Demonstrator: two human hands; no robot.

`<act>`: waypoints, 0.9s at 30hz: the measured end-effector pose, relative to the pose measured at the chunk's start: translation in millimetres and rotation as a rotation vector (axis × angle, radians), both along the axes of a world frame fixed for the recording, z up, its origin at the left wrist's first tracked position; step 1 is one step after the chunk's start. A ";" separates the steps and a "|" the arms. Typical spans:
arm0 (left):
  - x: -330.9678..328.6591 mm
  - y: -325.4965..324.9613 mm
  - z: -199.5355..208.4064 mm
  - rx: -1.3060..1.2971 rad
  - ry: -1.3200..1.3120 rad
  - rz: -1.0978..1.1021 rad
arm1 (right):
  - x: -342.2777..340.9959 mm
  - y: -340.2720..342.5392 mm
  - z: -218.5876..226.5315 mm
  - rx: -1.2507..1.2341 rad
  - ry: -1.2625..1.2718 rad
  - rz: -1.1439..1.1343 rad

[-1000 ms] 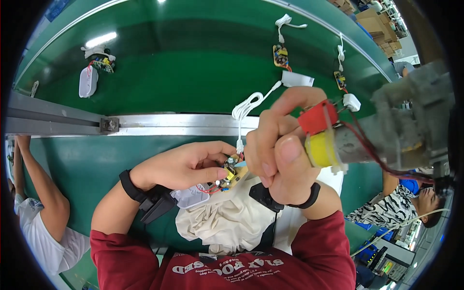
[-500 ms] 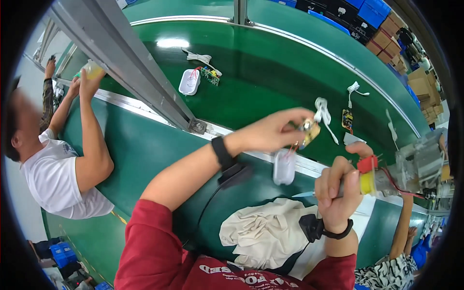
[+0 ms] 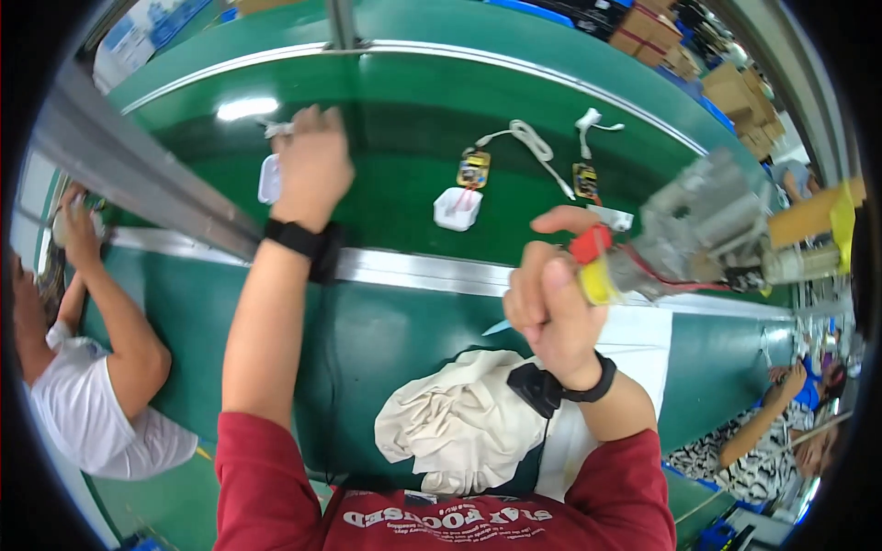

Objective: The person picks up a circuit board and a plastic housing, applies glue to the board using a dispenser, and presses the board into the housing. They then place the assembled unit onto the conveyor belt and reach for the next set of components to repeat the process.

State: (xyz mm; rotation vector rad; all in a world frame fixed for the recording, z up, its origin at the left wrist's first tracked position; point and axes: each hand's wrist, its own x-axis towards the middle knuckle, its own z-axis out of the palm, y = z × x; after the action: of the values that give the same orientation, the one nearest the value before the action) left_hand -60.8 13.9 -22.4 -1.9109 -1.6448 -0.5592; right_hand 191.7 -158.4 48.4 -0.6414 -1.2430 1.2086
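My left hand [image 3: 314, 165] is stretched over the green belt at the far left, its fingers smeared by motion. It partly covers a white plastic housing [image 3: 269, 179] and a white cable [image 3: 277, 129]; whether it touches them cannot be made out. My right hand [image 3: 560, 317] is closed around a grey taped hand tool [image 3: 648, 266] with a red switch block and a yellow band. A pale blue tip [image 3: 497, 328] shows below that hand. On the belt between my hands lie a yellow-edged circuit board [image 3: 473, 170], a white housing [image 3: 457, 209] joined by red wires, and a white cable [image 3: 530, 138].
Another circuit board [image 3: 584, 180] with a cable lies further right. A crumpled cream cloth [image 3: 459, 418] rests on the green table before me, by white sheets [image 3: 643, 344]. A metal post [image 3: 147, 161] rises at left. People work on both sides.
My left hand has let go of the circuit board with its housing and cable, now on the belt, and swung far left. My right hand still holds the tool; the view has shifted.
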 end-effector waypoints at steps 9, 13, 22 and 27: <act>-21.6 -6.4 -5.1 -0.284 0.172 0.116 | -12.2 5.0 5.7 -0.027 -0.022 -0.014; -27.3 -7.3 -1.5 -0.322 0.058 0.037 | -20.4 3.9 5.4 -0.056 -0.020 -0.003; -0.9 -50.3 23.0 -0.325 -0.615 -0.584 | -34.6 7.6 5.5 -0.084 -0.001 -0.018; -8.8 -78.9 42.6 -0.730 -0.691 -0.509 | -39.5 11.7 0.2 -0.045 -0.032 0.012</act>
State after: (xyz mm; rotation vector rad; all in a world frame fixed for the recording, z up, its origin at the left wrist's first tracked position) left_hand -69.6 -65.0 20.3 -2.9566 -1.9368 -1.0047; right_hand 152.2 -146.7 48.5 -0.6896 -1.2513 1.2431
